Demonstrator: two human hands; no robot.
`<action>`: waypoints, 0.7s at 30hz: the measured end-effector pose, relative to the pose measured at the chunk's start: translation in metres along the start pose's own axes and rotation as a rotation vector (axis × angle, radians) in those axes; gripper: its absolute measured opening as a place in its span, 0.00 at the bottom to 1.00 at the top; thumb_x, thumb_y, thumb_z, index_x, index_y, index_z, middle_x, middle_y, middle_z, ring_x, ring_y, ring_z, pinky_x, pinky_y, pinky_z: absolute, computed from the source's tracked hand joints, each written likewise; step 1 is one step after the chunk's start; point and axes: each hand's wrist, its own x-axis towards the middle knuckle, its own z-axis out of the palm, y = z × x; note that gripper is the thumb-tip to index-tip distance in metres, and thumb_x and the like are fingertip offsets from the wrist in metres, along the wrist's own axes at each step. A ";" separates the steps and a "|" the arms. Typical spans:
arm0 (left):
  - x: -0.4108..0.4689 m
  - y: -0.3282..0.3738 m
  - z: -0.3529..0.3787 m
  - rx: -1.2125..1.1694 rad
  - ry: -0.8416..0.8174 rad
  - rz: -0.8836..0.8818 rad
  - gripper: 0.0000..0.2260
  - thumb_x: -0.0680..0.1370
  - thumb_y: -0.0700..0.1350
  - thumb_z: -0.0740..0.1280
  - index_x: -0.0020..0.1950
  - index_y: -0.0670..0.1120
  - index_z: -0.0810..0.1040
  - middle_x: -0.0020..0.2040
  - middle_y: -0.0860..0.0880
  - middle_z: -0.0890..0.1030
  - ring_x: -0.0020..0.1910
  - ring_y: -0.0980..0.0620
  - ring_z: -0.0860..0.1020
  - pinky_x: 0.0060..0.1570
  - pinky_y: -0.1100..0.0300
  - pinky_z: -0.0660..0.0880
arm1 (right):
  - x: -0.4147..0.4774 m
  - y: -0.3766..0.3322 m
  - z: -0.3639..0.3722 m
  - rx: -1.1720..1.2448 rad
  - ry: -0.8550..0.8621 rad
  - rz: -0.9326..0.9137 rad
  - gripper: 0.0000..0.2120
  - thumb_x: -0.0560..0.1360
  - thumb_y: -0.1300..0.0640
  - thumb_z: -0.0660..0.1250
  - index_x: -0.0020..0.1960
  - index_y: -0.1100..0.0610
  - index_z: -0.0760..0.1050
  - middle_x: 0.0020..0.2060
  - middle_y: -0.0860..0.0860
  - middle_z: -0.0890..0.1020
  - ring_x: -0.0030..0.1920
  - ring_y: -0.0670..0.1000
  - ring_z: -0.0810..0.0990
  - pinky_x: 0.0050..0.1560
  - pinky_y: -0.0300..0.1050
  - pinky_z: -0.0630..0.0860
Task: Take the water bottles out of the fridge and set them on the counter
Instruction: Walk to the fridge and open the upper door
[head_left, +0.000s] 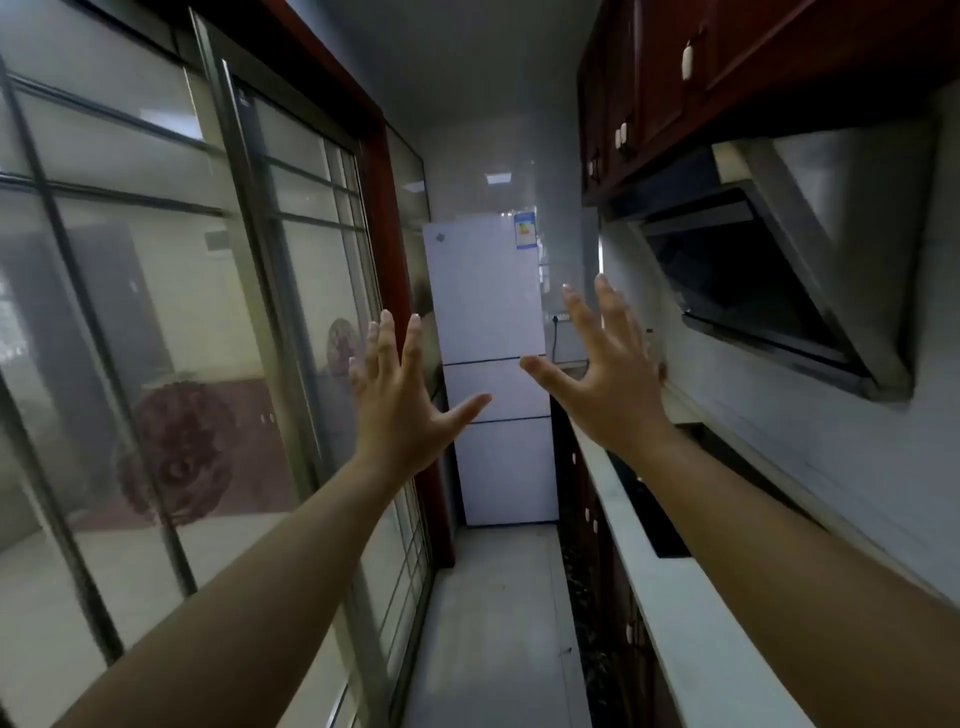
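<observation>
Fridge (488, 312), white, with all three doors shut, stands at the far end of the narrow kitchen, just past the far end of the worktop (691, 597); whatever it holds is hidden behind the doors. Both bare arms stretch forward. The left hand (400, 410) is raised, its fingers straight and spread wide, thumb out, gripping nothing. The right hand (608, 384) is splayed just as wide above the worktop's front edge, touching nothing. A black cooktop (649, 509) is set into the worktop beneath the range hood (779, 291).
</observation>
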 end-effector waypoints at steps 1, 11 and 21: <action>0.002 -0.001 0.005 -0.009 -0.027 -0.018 0.51 0.67 0.78 0.55 0.81 0.50 0.48 0.82 0.41 0.48 0.80 0.40 0.46 0.75 0.34 0.49 | 0.004 0.004 0.007 0.010 -0.012 0.011 0.43 0.72 0.27 0.58 0.81 0.44 0.52 0.82 0.50 0.47 0.81 0.54 0.45 0.76 0.66 0.51; 0.052 -0.071 0.081 -0.008 -0.027 -0.018 0.51 0.67 0.78 0.55 0.81 0.49 0.47 0.82 0.41 0.47 0.80 0.41 0.45 0.76 0.35 0.48 | 0.053 0.032 0.106 -0.035 -0.059 0.044 0.42 0.73 0.31 0.64 0.81 0.45 0.53 0.82 0.49 0.47 0.81 0.52 0.43 0.77 0.64 0.48; 0.129 -0.164 0.145 -0.029 -0.058 -0.012 0.50 0.68 0.76 0.56 0.81 0.50 0.45 0.82 0.42 0.44 0.80 0.42 0.42 0.75 0.38 0.42 | 0.132 0.030 0.202 -0.105 -0.048 0.056 0.41 0.74 0.32 0.65 0.81 0.43 0.53 0.82 0.48 0.45 0.81 0.50 0.41 0.77 0.60 0.44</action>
